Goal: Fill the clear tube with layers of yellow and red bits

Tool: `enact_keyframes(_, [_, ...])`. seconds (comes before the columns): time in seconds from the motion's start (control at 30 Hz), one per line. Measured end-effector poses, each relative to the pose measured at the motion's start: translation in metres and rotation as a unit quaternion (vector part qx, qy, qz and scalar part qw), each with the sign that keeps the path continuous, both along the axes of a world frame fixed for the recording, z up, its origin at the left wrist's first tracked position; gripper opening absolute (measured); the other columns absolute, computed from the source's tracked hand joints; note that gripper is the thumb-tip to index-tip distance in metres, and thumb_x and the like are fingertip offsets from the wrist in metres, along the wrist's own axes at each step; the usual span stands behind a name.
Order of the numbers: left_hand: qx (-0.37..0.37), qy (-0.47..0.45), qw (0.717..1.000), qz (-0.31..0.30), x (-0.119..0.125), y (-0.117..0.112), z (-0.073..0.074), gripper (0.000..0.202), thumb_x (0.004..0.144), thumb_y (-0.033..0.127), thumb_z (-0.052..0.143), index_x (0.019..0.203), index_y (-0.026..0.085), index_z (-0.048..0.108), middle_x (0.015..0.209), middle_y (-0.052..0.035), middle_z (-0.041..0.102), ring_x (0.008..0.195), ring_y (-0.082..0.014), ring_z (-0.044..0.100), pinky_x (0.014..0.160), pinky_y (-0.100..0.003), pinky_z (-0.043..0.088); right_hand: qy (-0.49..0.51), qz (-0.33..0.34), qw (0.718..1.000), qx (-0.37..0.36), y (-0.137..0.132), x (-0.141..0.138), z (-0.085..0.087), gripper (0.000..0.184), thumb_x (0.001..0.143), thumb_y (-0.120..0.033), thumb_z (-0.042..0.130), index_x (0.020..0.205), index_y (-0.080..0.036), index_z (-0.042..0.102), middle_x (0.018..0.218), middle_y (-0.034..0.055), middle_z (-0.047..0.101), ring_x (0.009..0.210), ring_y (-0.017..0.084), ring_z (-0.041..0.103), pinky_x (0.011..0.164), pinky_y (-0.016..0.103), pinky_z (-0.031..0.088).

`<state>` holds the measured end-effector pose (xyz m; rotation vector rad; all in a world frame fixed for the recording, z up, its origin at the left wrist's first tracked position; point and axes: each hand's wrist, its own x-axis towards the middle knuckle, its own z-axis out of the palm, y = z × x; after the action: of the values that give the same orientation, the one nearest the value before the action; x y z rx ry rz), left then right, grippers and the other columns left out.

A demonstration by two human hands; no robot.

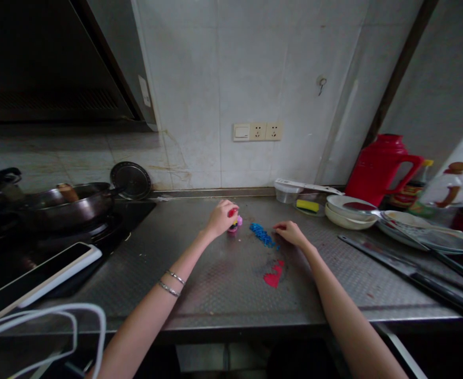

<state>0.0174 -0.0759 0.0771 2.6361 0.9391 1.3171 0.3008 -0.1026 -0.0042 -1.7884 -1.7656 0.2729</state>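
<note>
My left hand (220, 217) is closed around a small toy-like object (234, 221) with red, yellow and pink parts, held upright on the steel counter (223, 284). A pile of small blue pieces (261, 233) lies just to its right. My right hand (290, 232) rests on the counter beside that pile, fingers curled and pinched at its edge; what they hold, if anything, is too small to tell. A red patch of small pieces (274, 275) lies nearer to me. Two bangles circle my left wrist.
A dark wok (67, 204) sits on the stove at left, with a round lid (130, 180) against the wall. A phone (37, 279) lies at the front left. At right stand a red jug (377, 168), stacked bowls (347, 211), a sponge (307, 205) and long utensils (413, 268).
</note>
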Motion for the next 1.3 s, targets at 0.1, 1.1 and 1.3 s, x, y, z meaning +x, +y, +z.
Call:
enact_keyframes(0.1, [-0.048, 0.122, 0.987, -0.088, 0.029, -0.014, -0.011, 0.018, 0.076, 0.025, 0.052, 0.086, 0.018, 0.065, 0.085, -0.0047, 0.063, 0.082, -0.0149, 0.055, 0.079, -0.027, 0.041, 0.009, 0.003, 1.000, 0.001, -0.002, 0.000, 0.000, 0.028, 0.069, -0.021, 0.049, 0.087, -0.016, 0.069, 0.085, 0.0050, 0.069, 0.081, 0.017, 0.062, 0.073, 0.023, 0.044])
enact_keyframes(1.1, [-0.113, 0.212, 0.967, -0.084, 0.091, -0.008, -0.063, 0.022, 0.071, 0.016, 0.049, 0.081, 0.017, 0.069, 0.082, -0.0080, 0.067, 0.082, -0.0183, 0.058, 0.080, -0.028, 0.042, 0.037, 0.003, 0.999, 0.005, -0.004, -0.002, -0.002, 0.026, 0.069, -0.023, 0.048, 0.081, -0.018, 0.070, 0.081, 0.0042, 0.069, 0.079, 0.018, 0.062, 0.072, 0.024, 0.044])
enact_keyframes(1.3, [-0.117, 0.183, 0.973, -0.083, 0.089, -0.005, -0.061, 0.019, 0.072, 0.020, 0.052, 0.080, 0.018, 0.069, 0.084, -0.0077, 0.064, 0.084, -0.0187, 0.056, 0.080, -0.027, 0.041, 0.037, 0.007, 0.999, 0.006, -0.004, -0.002, -0.001, 0.026, 0.070, -0.024, 0.049, 0.082, -0.018, 0.070, 0.082, 0.0044, 0.069, 0.079, 0.018, 0.062, 0.072, 0.024, 0.044])
